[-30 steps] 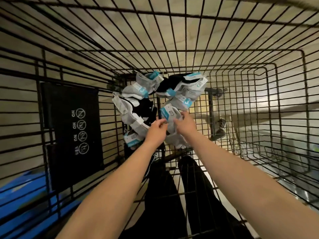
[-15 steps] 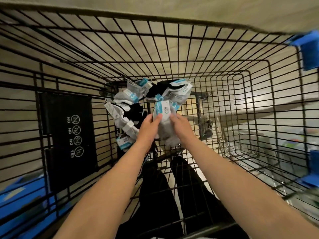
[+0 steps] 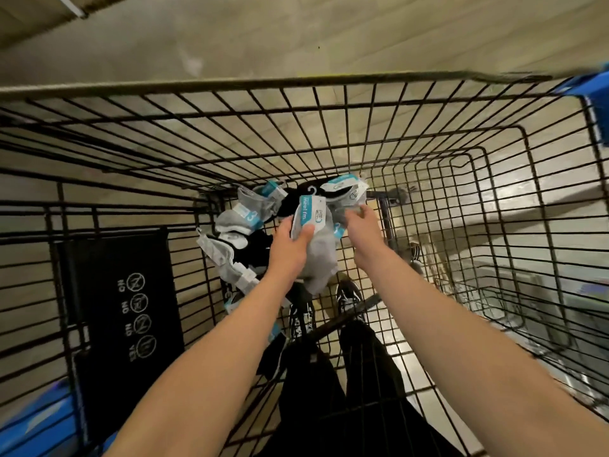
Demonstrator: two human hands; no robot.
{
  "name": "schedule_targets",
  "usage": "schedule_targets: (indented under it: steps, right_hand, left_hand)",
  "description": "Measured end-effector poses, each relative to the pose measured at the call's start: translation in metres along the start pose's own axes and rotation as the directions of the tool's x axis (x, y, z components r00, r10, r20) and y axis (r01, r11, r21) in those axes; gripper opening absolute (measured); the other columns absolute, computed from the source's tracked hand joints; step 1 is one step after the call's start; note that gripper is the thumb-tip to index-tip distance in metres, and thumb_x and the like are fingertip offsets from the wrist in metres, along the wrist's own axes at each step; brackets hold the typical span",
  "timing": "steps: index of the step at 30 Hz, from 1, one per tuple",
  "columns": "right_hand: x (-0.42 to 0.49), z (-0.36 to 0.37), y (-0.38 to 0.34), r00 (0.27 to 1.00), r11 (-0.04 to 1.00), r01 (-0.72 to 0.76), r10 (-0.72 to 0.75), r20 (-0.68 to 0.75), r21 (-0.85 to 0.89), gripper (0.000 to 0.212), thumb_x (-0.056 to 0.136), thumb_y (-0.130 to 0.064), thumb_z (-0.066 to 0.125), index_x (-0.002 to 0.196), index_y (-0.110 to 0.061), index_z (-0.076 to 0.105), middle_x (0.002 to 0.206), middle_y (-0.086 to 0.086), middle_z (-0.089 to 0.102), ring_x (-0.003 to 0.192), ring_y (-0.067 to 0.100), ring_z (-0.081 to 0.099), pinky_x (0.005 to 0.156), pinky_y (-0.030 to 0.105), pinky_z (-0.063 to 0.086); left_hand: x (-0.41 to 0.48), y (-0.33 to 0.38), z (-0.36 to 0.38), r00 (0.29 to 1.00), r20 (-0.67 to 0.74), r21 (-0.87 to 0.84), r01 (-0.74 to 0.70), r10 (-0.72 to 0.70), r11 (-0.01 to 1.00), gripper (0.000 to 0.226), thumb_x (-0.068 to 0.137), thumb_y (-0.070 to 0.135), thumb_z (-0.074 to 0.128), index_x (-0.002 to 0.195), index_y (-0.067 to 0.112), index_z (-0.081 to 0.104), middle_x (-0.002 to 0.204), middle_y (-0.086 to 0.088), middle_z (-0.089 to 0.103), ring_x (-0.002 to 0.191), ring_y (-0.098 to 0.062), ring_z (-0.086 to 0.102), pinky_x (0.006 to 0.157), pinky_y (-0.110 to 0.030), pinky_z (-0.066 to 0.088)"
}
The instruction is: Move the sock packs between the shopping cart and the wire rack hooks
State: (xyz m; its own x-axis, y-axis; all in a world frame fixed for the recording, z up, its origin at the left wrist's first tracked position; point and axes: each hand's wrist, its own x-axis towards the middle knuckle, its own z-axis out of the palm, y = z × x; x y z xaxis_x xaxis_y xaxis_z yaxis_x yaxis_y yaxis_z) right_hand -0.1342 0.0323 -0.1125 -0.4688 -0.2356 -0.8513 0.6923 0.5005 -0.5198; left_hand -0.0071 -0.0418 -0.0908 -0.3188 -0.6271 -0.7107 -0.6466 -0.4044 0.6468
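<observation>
Both my arms reach down into a black wire shopping cart (image 3: 428, 133). My left hand (image 3: 290, 245) grips a grey sock pack (image 3: 321, 255) by its white and teal card label, thumb on the card's lower edge. My right hand (image 3: 361, 227) is just right of that pack, its fingertips at another carded pack (image 3: 346, 192) in the pile; its grip is blurred. More grey, white and black sock packs (image 3: 244, 222) lie heaped on the cart's bottom to the left of my hands.
A black placard (image 3: 122, 305) with round warning icons hangs on the cart's left wall. Blue plastic trim (image 3: 590, 87) shows at the cart's far right corner and at the lower left. Through the wire floor I see black trousers, sneakers (image 3: 349, 295) and pale flooring.
The grey pack has come up off the pile in my left hand. My right hand has let go of it and shifted right and up toward another pack. The view has tilted toward the cart's far rim.
</observation>
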Motion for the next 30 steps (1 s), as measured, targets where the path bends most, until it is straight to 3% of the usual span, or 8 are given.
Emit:
schedule_targets:
  steps: [5,7,11,15,20,22,25,30]
  right_hand:
    - [0.028,0.020,0.007,0.999,0.996,-0.030,0.033,-0.041,0.080,0.051,0.095,-0.025,0.060,0.143,-0.022,0.042,0.124,0.007,0.066,0.103,0.022,0.069,0.084,0.046,0.061]
    - [0.033,0.023,0.006,0.996,0.993,-0.053,0.061,-0.065,0.107,0.040,0.098,-0.028,0.059,0.136,-0.023,0.050,0.118,0.007,0.070,0.098,0.023,0.072,0.086,0.049,0.061]
    - [0.025,0.022,-0.001,0.991,0.983,-0.136,0.136,0.009,0.126,0.015,0.104,-0.027,0.054,0.108,-0.017,0.064,0.102,0.009,0.074,0.087,0.023,0.073,0.079,0.042,0.062]
    - [0.006,0.010,0.003,0.995,0.993,-0.076,0.081,-0.058,0.086,0.017,0.102,-0.020,0.057,0.113,-0.010,0.065,0.110,0.012,0.074,0.086,0.020,0.072,0.072,0.036,0.062]
    - [-0.045,-0.020,0.007,0.977,0.998,0.022,-0.010,-0.213,0.052,0.026,0.102,-0.010,0.055,0.128,-0.013,0.053,0.110,0.002,0.061,0.080,0.002,0.056,0.040,0.004,0.040]
    - [-0.065,-0.033,0.006,0.969,0.996,0.092,-0.086,-0.231,0.015,0.028,0.101,-0.011,0.056,0.128,-0.017,0.054,0.122,0.004,0.059,0.091,0.009,0.058,0.050,0.008,0.047]
    - [-0.107,-0.054,-0.006,0.949,0.983,0.178,-0.183,-0.256,-0.042,0.019,0.097,-0.017,0.058,0.111,-0.029,0.062,0.123,0.001,0.057,0.107,0.020,0.060,0.086,0.035,0.057]
    - [-0.178,-0.094,-0.017,0.915,0.947,0.313,-0.320,-0.245,-0.066,0.019,0.099,-0.010,0.051,0.108,-0.024,0.059,0.119,0.004,0.062,0.104,0.018,0.064,0.071,0.025,0.058]
  left_hand:
    - [0.020,-0.002,0.014,0.999,0.026,0.068,-0.022,0.020,0.997,0.039,0.102,0.029,0.054,0.140,0.023,0.050,0.121,0.004,0.065,0.095,-0.004,0.063,0.072,-0.019,0.052]
    - [0.025,-0.003,0.020,1.000,0.020,0.064,-0.017,0.016,0.998,0.039,0.102,0.027,0.054,0.141,0.022,0.051,0.122,0.001,0.066,0.094,-0.003,0.064,0.070,-0.016,0.051]
    - [0.029,-0.004,0.026,1.000,-0.016,0.075,0.001,0.000,0.997,0.034,0.103,0.025,0.052,0.138,0.022,0.053,0.117,0.004,0.066,0.087,0.003,0.060,0.055,-0.004,0.043]
    - [0.017,-0.007,0.028,0.999,-0.001,0.073,0.034,-0.034,0.997,0.036,0.102,0.026,0.053,0.138,0.022,0.053,0.124,0.002,0.066,0.101,-0.010,0.064,0.074,-0.019,0.049]
    - [-0.019,0.003,0.027,0.995,-0.099,0.088,0.023,-0.014,0.996,0.035,0.102,0.031,0.052,0.136,0.022,0.053,0.123,-0.001,0.065,0.107,-0.020,0.062,0.086,-0.034,0.052]
    - [-0.036,0.012,0.025,0.992,-0.121,0.084,0.028,-0.017,0.996,0.036,0.103,0.032,0.051,0.138,0.022,0.051,0.124,-0.001,0.063,0.107,-0.021,0.061,0.089,-0.036,0.051]
    - [-0.067,0.028,0.021,0.996,-0.086,0.081,-0.005,0.012,0.997,0.041,0.104,0.032,0.049,0.143,0.023,0.047,0.127,0.000,0.061,0.106,-0.019,0.059,0.087,-0.034,0.050]
    - [-0.127,0.055,0.018,0.988,0.032,0.114,-0.153,0.151,0.982,0.037,0.104,0.032,0.049,0.141,0.024,0.047,0.127,0.001,0.062,0.101,-0.017,0.065,0.078,-0.033,0.056]
